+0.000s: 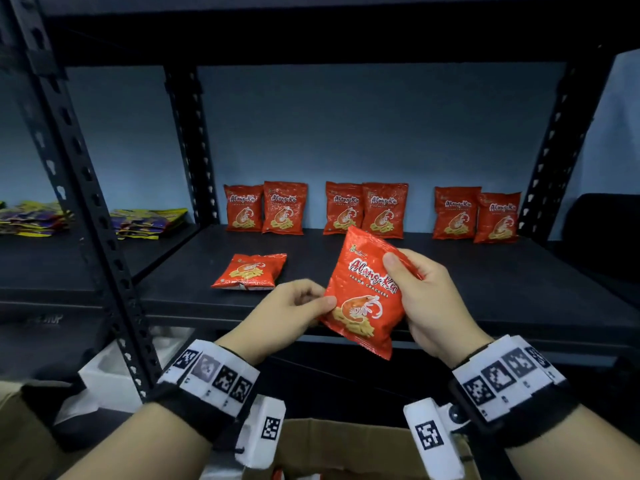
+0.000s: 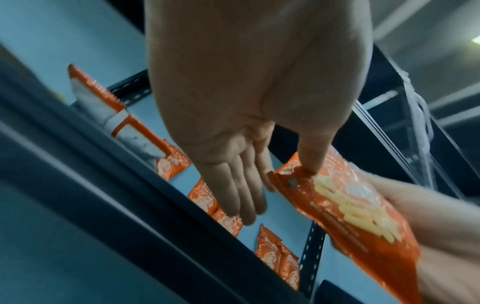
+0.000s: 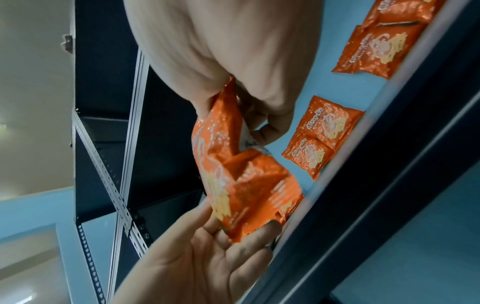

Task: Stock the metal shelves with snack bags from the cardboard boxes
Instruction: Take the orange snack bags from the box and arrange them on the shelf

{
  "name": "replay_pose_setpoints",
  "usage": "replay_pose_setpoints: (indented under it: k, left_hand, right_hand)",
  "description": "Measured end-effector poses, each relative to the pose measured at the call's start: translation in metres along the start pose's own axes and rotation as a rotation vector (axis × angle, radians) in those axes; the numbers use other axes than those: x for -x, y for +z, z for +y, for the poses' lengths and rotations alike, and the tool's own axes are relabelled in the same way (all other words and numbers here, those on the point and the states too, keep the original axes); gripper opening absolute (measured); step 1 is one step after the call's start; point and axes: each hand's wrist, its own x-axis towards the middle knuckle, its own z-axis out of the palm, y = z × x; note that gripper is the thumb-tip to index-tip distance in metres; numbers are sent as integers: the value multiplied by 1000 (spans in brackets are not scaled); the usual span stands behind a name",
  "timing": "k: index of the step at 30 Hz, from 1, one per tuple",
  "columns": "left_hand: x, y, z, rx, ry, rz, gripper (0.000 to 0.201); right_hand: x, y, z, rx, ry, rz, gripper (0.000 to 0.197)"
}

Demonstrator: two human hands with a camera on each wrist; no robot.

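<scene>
A red prawn-cracker snack bag (image 1: 363, 296) hangs tilted over the front edge of the black metal shelf (image 1: 467, 278). My right hand (image 1: 405, 275) grips its upper right side, thumb on the front and fingers behind. My left hand (image 1: 323, 304) pinches its lower left edge between thumb and forefinger; its other fingers lie straight in the left wrist view. The same bag (image 3: 244, 176) shows crumpled between both hands in the right wrist view. Several matching bags (image 1: 367, 209) stand along the shelf's back. One more bag (image 1: 249, 271) lies flat near the front left.
An open cardboard box (image 1: 329, 445) sits below my wrists. A slotted black upright (image 1: 90, 220) rises at the left. Behind it, stacks of yellow and purple bags (image 1: 145, 223) lie on the neighbouring shelf. Bare shelf surface shows to the right of the held bag.
</scene>
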Motion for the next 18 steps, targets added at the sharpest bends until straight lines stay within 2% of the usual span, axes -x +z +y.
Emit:
replay_pose_setpoints:
  k: [3,7,12,15,18]
  left_hand:
    - [3,4,8,144,-32,-24,16]
    - [3,0,17,167,-15,52,14]
    - [4,-8,22,72,27,97,14]
    - [6,-7,22,72,60,127,13]
    - [3,-4,21,175,56,227,23]
  right_hand:
    - [-2,-8,3,36,37,32,16]
    - [-4,-22,7,299,-47,31,11]
    - [-3,-20,10,298,59,-58,8]
    - [1,-11,11,305,84,-61,26]
    - [2,-5,16,335,16,26,41]
